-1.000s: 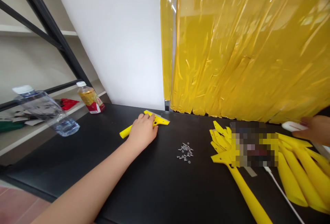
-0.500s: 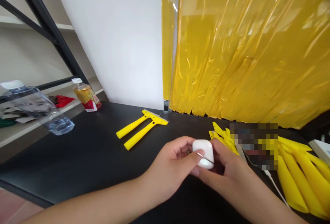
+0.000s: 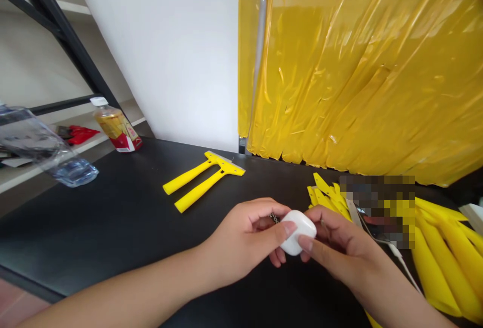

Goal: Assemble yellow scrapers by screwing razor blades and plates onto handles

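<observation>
Both hands hold a small white earbud case with rounded corners above the black table. My left hand grips its left side, thumb on the near face and fingers curled behind. On the other side, my right hand pinches it, with the thumb laid on its lower right part. A small dark chain shows by the left fingers; what it joins to is hidden. The case is tilted, and no open lid shows.
Two yellow scrapers lie side by side on the black table. More yellow scrapers are piled at the right, beside a white cable and a pixelated patch. A clear bottle and a drink bottle stand left. Yellow film hangs behind.
The case has been turned in my hands: its dark seam line no longer shows, and my right thumb now rests on its face. The view has shifted slightly.
</observation>
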`<action>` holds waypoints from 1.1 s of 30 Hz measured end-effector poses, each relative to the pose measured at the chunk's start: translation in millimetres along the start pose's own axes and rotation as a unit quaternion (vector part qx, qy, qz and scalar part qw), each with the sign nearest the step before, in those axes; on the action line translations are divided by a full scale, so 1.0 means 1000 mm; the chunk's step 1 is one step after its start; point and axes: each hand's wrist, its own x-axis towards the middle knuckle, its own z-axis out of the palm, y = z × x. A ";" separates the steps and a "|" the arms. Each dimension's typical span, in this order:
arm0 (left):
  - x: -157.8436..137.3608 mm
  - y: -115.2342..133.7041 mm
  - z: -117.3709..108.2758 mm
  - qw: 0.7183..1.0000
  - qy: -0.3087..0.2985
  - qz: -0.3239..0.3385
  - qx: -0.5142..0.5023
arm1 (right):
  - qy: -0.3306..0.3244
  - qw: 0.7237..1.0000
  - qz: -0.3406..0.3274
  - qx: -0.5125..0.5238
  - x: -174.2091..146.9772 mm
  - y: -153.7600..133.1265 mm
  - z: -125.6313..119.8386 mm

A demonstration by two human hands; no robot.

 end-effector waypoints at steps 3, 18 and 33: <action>0.000 0.003 -0.001 0.999 -0.009 0.039 0.016 | 0.002 1.000 -0.009 0.001 -0.002 -0.003 -0.001; -0.002 -0.007 0.005 0.998 0.047 0.025 -0.036 | 0.025 0.996 0.003 0.091 0.005 0.008 -0.002; -0.006 0.000 0.010 0.979 0.046 -0.098 -0.173 | 0.049 0.904 -0.272 -0.326 -0.004 0.013 -0.023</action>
